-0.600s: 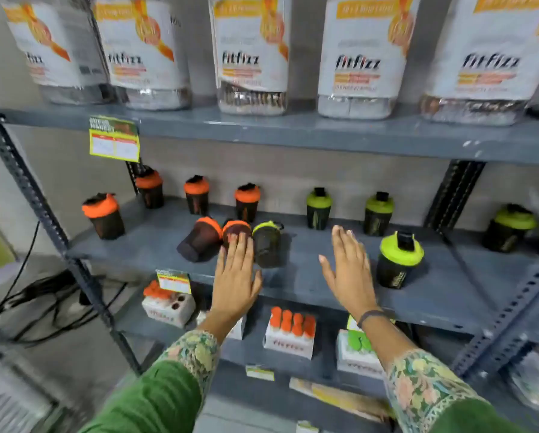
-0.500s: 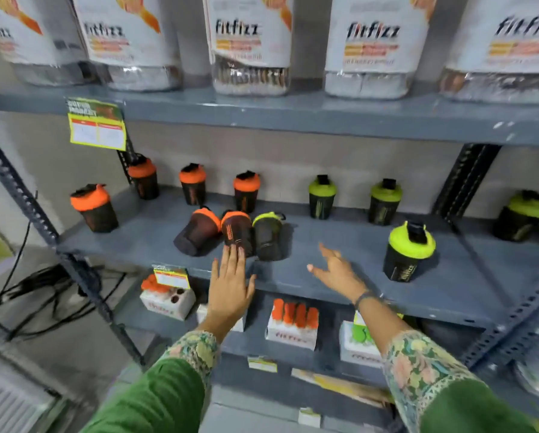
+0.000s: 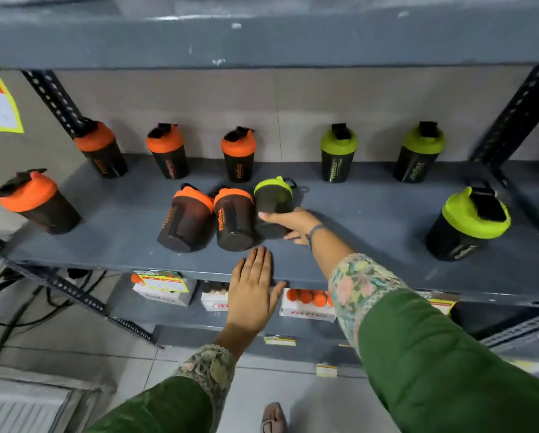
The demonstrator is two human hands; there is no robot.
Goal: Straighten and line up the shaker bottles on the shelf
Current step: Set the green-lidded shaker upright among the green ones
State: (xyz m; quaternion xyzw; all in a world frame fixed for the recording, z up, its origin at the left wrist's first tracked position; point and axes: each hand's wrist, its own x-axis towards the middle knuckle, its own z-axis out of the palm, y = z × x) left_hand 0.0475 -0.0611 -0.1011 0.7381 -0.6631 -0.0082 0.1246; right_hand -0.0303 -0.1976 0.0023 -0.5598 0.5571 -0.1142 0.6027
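Three shaker bottles lie tipped over mid-shelf: two with orange lids (image 3: pixel 185 218) (image 3: pixel 234 218) and a green-lidded one (image 3: pixel 273 201). My right hand (image 3: pixel 293 225) wraps its fingers around the lying green-lidded bottle's body. My left hand (image 3: pixel 252 292) hovers flat and open over the grey shelf's (image 3: pixel 371 267) front edge, just below the fallen bottles. Upright along the back stand three orange-lidded bottles (image 3: pixel 168 150) and two green-lidded ones (image 3: pixel 338 153). Another orange-lidded bottle (image 3: pixel 37 201) stands front left, and a green-lidded one (image 3: pixel 468 223) front right.
The upper shelf's edge (image 3: pixel 262 42) hangs close overhead. Black perforated uprights (image 3: pixel 55 98) (image 3: pixel 515 110) frame the bay. A lower shelf holds white boxes with orange caps (image 3: pixel 309 303) and price tags. Cables (image 3: pixel 18 304) trail on the floor at left.
The view has moved closer and lower. My right hand reached left and closed around the lying green-lidded bottle. My left hand stayed open near the shelf's front edge.
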